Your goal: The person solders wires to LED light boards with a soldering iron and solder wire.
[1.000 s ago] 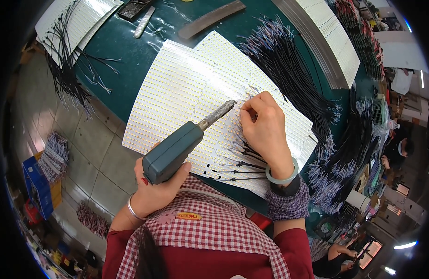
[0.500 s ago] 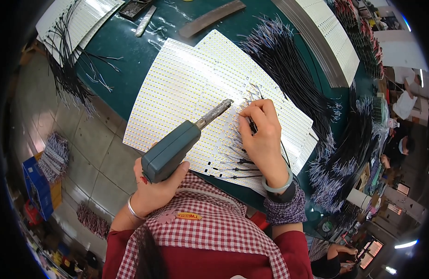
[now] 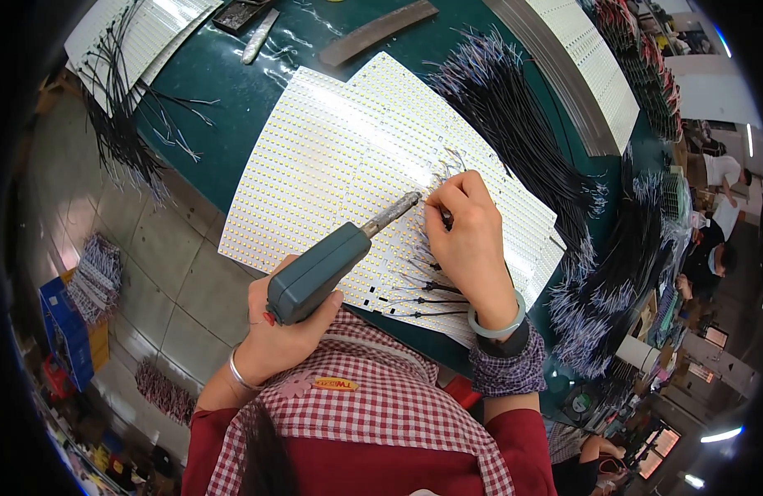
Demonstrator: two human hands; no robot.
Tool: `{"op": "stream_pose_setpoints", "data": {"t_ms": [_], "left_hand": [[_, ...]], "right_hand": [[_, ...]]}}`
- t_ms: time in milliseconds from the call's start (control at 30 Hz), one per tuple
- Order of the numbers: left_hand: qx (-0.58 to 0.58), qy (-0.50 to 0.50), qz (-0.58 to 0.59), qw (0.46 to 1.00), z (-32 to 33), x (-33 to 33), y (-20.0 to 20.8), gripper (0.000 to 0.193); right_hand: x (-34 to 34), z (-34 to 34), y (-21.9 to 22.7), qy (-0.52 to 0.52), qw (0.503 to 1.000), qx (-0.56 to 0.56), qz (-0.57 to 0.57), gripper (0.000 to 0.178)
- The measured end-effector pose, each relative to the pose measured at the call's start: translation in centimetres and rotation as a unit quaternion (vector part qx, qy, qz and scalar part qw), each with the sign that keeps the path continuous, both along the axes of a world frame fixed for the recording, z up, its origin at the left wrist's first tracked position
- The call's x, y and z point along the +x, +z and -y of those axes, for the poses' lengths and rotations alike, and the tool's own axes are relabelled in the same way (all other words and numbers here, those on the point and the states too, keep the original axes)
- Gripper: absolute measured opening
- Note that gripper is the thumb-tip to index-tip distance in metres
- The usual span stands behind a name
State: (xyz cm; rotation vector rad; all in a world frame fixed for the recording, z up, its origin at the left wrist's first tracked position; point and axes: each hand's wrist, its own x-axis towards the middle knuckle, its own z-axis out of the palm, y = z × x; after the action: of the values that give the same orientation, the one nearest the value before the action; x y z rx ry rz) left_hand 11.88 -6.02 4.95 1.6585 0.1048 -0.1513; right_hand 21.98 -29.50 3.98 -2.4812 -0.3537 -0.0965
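Observation:
My left hand (image 3: 290, 318) is wrapped round the handle of a dark green soldering gun (image 3: 319, 271). Its metal tip reaches up and right, close to the fingertips of my right hand (image 3: 468, 236). Those fingers are pinched on a thin black wire (image 3: 446, 219), whose end is mostly hidden by the fingers. Both hands are over a white LED panel (image 3: 307, 165) covered in rows of small yellow dots, which overlaps another such panel. Along the panel's right part runs a row of short attached wires (image 3: 427, 287) with black sleeves.
Bundles of black wires with stripped ends (image 3: 514, 107) lie right of the panels. A curved stack of white panels (image 3: 580, 66) lies at the far right. A grey metal strip (image 3: 380, 33) and a black tray (image 3: 239, 15) lie at the back. Other people are at the right.
The soldering gun in my left hand has moved right and slightly down, its tip now nearer the right fingertips. My right hand has shifted only slightly.

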Motion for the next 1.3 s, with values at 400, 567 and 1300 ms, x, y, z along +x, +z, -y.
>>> {"op": "stream_pose_setpoints", "data": {"t_ms": [400,567,1300], "left_hand": [[0.040,-0.035,-0.039,0.998,-0.2,-0.1,0.3,0.015],[0.034,-0.013,-0.010,0.999,-0.1,-0.3,0.1,0.015],[0.017,0.058,0.003,0.998,-0.5,-1.6,0.1,0.014]], "right_hand": [[0.2,-0.3,0.5,0.023,0.999,-0.031,0.013,0.004],[0.2,-0.4,0.6,0.022,0.999,-0.032,0.013,0.005],[-1.8,1.9,1.3,-0.018,0.995,0.079,-0.060,0.010]]}}
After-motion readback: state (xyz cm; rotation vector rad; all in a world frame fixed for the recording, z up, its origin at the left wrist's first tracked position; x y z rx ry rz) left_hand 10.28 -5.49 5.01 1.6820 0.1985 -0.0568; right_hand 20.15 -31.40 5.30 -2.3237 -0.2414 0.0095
